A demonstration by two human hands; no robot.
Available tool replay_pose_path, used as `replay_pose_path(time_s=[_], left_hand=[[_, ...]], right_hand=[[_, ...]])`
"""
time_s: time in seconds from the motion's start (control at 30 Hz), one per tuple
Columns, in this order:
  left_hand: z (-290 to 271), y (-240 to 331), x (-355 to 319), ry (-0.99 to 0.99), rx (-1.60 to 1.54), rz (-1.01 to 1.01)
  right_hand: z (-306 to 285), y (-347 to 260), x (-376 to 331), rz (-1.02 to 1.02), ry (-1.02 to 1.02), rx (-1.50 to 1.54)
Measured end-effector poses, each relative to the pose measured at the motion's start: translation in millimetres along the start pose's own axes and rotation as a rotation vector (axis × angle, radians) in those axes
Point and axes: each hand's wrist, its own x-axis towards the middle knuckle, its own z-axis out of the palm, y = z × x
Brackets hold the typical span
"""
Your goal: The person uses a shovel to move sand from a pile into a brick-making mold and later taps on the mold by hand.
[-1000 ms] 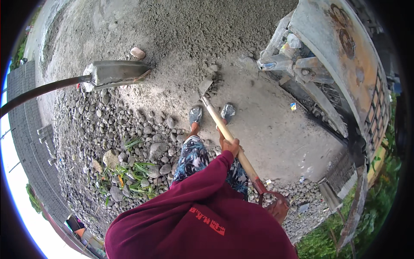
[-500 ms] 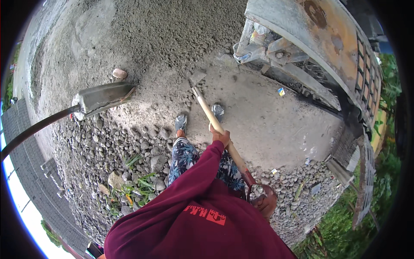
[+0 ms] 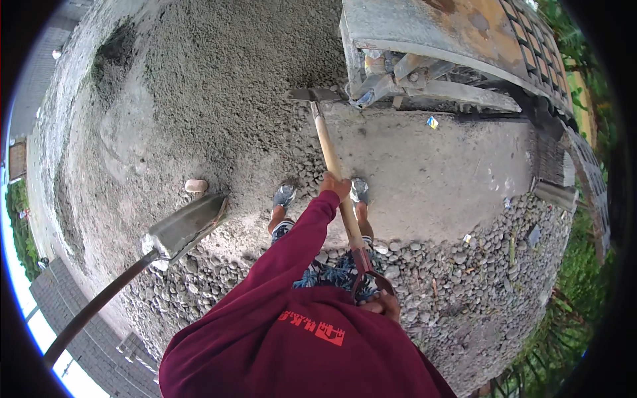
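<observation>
Both my hands hold one shovel [image 3: 345, 212] with a pale wooden shaft and a dark red D-shaped grip. My left hand [image 3: 336, 186] wraps round the middle of the shaft, ahead of my body. At the grip, close to my waist, my right hand [image 3: 383, 306] is closed, its fingers partly hidden. The shovel's dark blade [image 3: 312, 95] lies at the edge of a grey heap of sandy gravel [image 3: 245, 60], seen nearly edge-on. Whether it bears any material I cannot tell.
A second shovel [image 3: 186, 229] with a grey blade and dark shaft is at left, beside a pinkish block [image 3: 196, 186]. Loose stones [image 3: 451, 285] cover the ground around my legs. A worn metal structure [image 3: 424, 60] with a grid stands at the far right, near the blade.
The shovel's blade has moved forward to the heap's edge, and the shaft points more straight ahead. Both hands keep their hold. The view has shifted, with my feet now wider apart.
</observation>
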Motion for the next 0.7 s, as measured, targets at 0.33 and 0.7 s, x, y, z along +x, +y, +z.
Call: replay_pose_path(time_s=[0.33, 0.7], left_hand=[[-110, 14, 105, -0.195, 0.449, 0.173], [-143, -60, 14, -0.225, 0.583, 0.064]], right_hand=[[89, 198, 39, 0.204, -0.437, 0.248], [31, 204, -61, 0.307, -0.14, 0.419]])
